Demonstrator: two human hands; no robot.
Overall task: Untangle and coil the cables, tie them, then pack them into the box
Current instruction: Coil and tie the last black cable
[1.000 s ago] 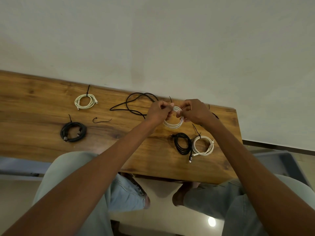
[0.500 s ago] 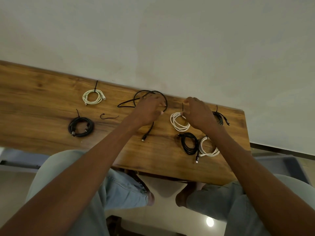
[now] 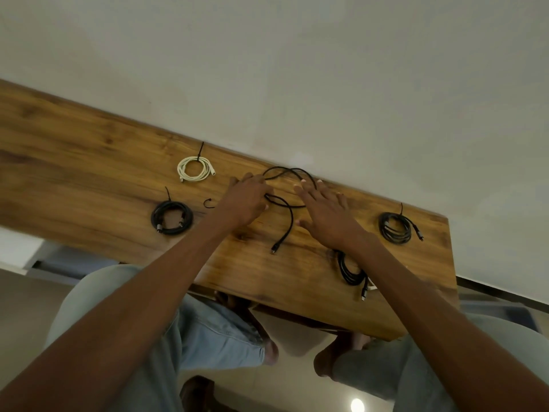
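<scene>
Left hand (image 3: 245, 200) curled on loose black cable (image 3: 286, 215); right hand (image 3: 325, 212) spread flat above it, wooden table (image 3: 89, 162).

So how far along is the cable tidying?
Done: tied white coil and three black coils lie on the wooden table. In hand: left hand grips the loose black cable, right hand open. Left: coiling, tying, boxing.
</scene>
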